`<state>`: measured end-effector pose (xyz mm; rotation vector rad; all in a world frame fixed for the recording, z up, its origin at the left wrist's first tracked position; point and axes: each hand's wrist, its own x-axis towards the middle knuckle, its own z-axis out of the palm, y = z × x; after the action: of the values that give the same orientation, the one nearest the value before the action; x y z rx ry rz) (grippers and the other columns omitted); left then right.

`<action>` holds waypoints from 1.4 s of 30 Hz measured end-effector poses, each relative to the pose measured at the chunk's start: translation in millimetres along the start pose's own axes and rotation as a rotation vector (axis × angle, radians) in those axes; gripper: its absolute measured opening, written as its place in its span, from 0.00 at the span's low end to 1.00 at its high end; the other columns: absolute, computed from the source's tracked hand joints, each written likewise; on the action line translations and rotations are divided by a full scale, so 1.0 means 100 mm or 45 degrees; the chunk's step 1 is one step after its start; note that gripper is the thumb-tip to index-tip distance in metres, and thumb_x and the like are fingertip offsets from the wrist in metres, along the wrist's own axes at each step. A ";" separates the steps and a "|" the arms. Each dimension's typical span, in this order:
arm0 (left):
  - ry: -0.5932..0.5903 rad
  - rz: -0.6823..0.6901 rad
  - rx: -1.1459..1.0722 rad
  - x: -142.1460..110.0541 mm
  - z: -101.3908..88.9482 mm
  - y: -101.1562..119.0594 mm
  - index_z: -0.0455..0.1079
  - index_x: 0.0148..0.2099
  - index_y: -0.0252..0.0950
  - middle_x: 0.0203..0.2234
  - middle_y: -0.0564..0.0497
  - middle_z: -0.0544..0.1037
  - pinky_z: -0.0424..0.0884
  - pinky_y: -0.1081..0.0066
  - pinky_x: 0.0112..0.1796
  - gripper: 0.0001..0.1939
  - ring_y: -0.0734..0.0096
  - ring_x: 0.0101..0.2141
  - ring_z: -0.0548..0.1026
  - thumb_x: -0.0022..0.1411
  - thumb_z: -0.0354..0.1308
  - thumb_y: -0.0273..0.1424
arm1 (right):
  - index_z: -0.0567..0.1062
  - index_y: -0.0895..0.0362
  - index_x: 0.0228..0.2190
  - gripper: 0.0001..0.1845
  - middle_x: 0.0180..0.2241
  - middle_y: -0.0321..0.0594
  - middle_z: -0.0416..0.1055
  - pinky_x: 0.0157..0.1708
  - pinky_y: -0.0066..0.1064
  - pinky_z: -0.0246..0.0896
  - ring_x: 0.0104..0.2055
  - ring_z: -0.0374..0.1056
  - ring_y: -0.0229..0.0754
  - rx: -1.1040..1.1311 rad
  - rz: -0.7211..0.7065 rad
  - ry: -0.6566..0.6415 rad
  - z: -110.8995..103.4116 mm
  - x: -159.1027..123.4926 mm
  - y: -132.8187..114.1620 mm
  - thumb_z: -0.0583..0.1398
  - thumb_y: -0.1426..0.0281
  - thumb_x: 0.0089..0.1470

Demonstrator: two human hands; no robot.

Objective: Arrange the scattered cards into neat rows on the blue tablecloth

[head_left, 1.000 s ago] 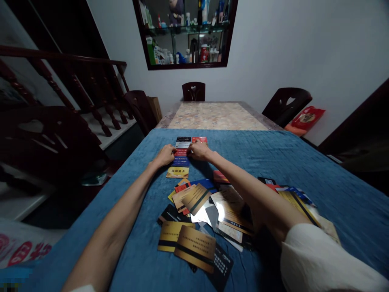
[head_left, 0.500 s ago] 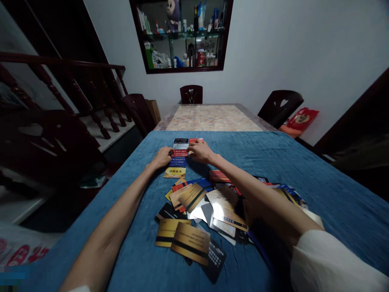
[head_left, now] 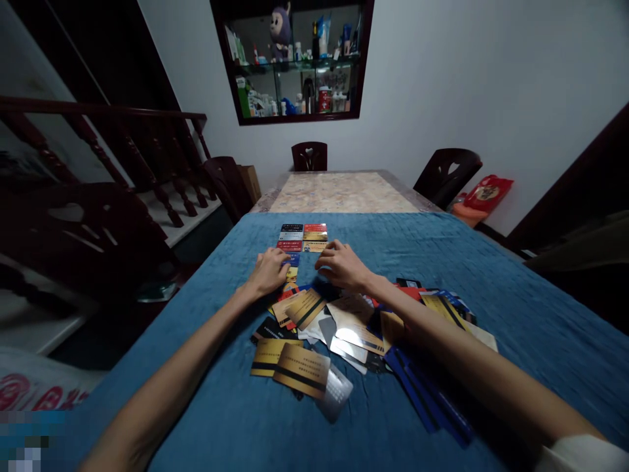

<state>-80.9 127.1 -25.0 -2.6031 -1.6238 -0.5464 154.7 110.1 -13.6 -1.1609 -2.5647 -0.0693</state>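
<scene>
Cards point(head_left: 302, 368) lying on cloth point(head_left: 221, 406). Left hand point(head_left: 269, 270) covering part of blue card point(head_left: 295, 260); no telling if pinching. Right hand point(head_left: 341, 265) showing at three o'clock from left, fingers bending, bit apart, no card showing. Neat lines point(head_left: 289, 246) sitting at twelve from hands, messy heap point(head_left: 305, 308) spreading six to four. Cards looking light, stiff, slippery; thin edges probably giving best hold.
</scene>
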 end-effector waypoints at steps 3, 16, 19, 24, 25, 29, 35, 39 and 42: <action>-0.010 0.063 0.016 -0.18 -0.04 0.17 0.76 0.47 0.35 0.46 0.43 0.78 0.66 0.53 0.49 0.13 0.54 0.49 0.70 0.66 0.51 0.29 | 0.80 0.53 0.42 0.10 0.46 0.46 0.77 0.45 0.40 0.52 0.53 0.58 0.52 0.049 -0.041 -0.001 0.02 -0.10 -0.01 0.61 0.70 0.59; 0.038 0.295 0.162 -0.76 -0.15 0.56 0.73 0.38 0.36 0.40 0.42 0.76 0.64 0.53 0.46 0.10 0.53 0.46 0.69 0.64 0.57 0.37 | 0.75 0.55 0.54 0.21 0.57 0.46 0.72 0.49 0.48 0.53 0.57 0.56 0.56 0.157 -0.168 -0.161 0.05 -0.29 -0.25 0.61 0.65 0.59; -0.018 0.312 0.192 -0.81 -0.18 0.60 0.72 0.36 0.37 0.39 0.42 0.76 0.63 0.52 0.47 0.12 0.52 0.46 0.69 0.62 0.59 0.41 | 0.74 0.54 0.55 0.23 0.58 0.47 0.71 0.49 0.48 0.54 0.58 0.56 0.57 0.171 -0.189 -0.209 0.04 -0.31 -0.28 0.62 0.67 0.57; -0.048 0.317 0.162 -0.84 -0.20 0.62 0.73 0.38 0.38 0.40 0.42 0.76 0.63 0.52 0.48 0.15 0.51 0.46 0.69 0.59 0.61 0.45 | 0.77 0.52 0.52 0.22 0.55 0.47 0.73 0.49 0.48 0.55 0.57 0.56 0.57 0.214 -0.221 -0.254 0.05 -0.32 -0.30 0.64 0.68 0.54; -0.049 0.317 0.151 -0.85 -0.20 0.62 0.73 0.39 0.38 0.40 0.42 0.76 0.63 0.52 0.48 0.15 0.51 0.47 0.69 0.59 0.61 0.45 | 0.77 0.52 0.51 0.21 0.55 0.47 0.73 0.49 0.48 0.55 0.57 0.56 0.58 0.224 -0.226 -0.257 0.05 -0.33 -0.29 0.64 0.67 0.54; -0.074 0.298 0.128 -0.85 -0.19 0.64 0.73 0.41 0.37 0.42 0.40 0.76 0.64 0.52 0.46 0.17 0.50 0.46 0.70 0.57 0.62 0.45 | 0.77 0.54 0.50 0.20 0.55 0.47 0.73 0.49 0.49 0.56 0.56 0.57 0.57 0.246 -0.238 -0.264 0.06 -0.33 -0.28 0.64 0.67 0.54; -0.043 0.306 0.114 -0.86 -0.13 0.63 0.73 0.43 0.36 0.41 0.40 0.76 0.65 0.53 0.45 0.16 0.51 0.44 0.71 0.59 0.60 0.42 | 0.78 0.54 0.48 0.19 0.53 0.47 0.74 0.49 0.47 0.56 0.55 0.58 0.56 0.238 -0.291 -0.226 0.08 -0.33 -0.24 0.65 0.65 0.54; -0.049 0.336 0.157 -0.87 -0.14 0.65 0.74 0.43 0.36 0.40 0.40 0.77 0.65 0.53 0.45 0.16 0.52 0.42 0.71 0.59 0.59 0.42 | 0.78 0.54 0.48 0.18 0.52 0.47 0.74 0.49 0.46 0.57 0.54 0.58 0.54 0.241 -0.333 -0.225 0.09 -0.33 -0.22 0.64 0.64 0.55; -0.059 0.365 0.193 -0.87 -0.16 0.67 0.74 0.41 0.35 0.38 0.39 0.77 0.65 0.52 0.46 0.13 0.51 0.41 0.72 0.59 0.58 0.39 | 0.78 0.54 0.48 0.19 0.51 0.46 0.75 0.51 0.46 0.57 0.53 0.59 0.53 0.266 -0.352 -0.219 0.10 -0.34 -0.21 0.64 0.65 0.55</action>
<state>-61.0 17.9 -26.1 -2.6831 -1.2148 -0.3347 157.4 73.8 -31.6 -0.7623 -2.7864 0.2392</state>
